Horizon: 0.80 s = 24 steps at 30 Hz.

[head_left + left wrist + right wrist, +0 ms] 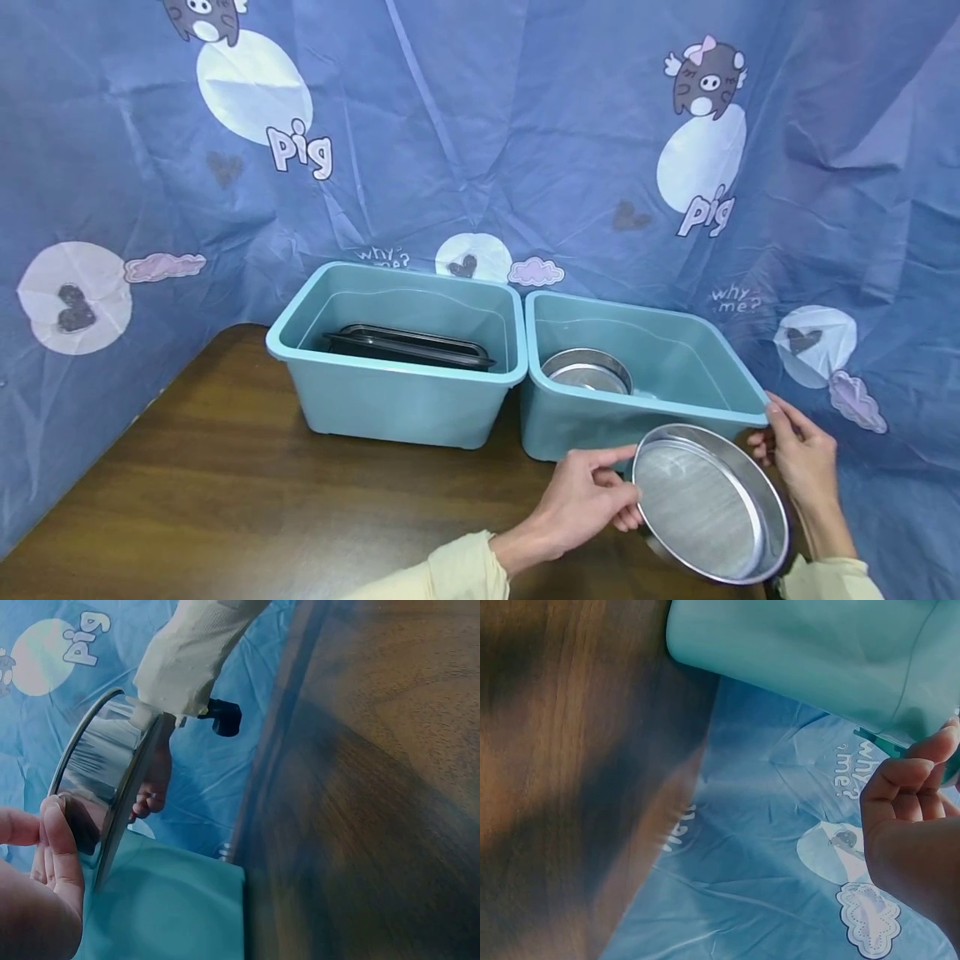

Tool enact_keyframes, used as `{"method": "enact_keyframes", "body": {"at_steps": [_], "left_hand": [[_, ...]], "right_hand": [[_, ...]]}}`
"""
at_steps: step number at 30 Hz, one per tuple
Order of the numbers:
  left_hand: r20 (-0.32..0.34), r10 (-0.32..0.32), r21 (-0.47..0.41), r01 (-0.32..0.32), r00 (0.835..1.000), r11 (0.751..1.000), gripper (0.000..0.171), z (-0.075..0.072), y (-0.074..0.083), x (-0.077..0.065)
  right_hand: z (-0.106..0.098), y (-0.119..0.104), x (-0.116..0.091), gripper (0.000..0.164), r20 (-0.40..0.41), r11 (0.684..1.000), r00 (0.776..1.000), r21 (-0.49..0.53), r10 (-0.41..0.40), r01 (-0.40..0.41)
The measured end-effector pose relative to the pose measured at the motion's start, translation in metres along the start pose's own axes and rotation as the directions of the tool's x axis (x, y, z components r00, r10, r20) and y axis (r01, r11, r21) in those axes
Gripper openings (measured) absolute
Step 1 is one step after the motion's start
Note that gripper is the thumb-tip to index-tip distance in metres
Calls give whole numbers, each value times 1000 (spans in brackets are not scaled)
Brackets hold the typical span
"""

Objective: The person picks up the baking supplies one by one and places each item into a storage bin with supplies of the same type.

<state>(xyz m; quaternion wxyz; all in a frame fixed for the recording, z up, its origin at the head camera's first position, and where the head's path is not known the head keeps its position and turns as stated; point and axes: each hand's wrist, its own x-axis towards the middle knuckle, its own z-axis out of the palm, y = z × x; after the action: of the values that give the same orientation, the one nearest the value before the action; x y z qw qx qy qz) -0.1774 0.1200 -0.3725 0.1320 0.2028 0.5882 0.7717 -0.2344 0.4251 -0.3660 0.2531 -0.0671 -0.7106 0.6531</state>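
Observation:
My left hand (581, 500) pinches the rim of a round metal sieve (697, 508), which is tilted in front of the right-hand bin with its fine mesh showing. In the left wrist view the sieve (112, 765) appears edge-on, thumb and fingers at its side wall. My right hand (806, 454) grips the front right corner of the right teal bin (637, 404); in the right wrist view the fingers of this hand (915, 795) curl at the bin's rim. Inside that bin, another round metal sieve (588, 371) lies at the left end.
A second teal bin (397, 408) stands to the left, close beside the first, with black trays (408, 346) leaning inside. Both are on a brown wooden table (247, 500). A blue printed cloth (480, 125) hangs behind and along the sides.

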Motion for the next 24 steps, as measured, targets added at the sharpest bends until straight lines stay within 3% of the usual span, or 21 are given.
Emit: {"method": "enact_keyframes", "body": {"at_steps": [24], "left_hand": [[-14, 26, -3, -26, 1000, 1000, 56, -2, 2, 0]], "right_hand": [[-2, 0, -2, 34, 6, 1000, 1000, 7, 0, 0]]}}
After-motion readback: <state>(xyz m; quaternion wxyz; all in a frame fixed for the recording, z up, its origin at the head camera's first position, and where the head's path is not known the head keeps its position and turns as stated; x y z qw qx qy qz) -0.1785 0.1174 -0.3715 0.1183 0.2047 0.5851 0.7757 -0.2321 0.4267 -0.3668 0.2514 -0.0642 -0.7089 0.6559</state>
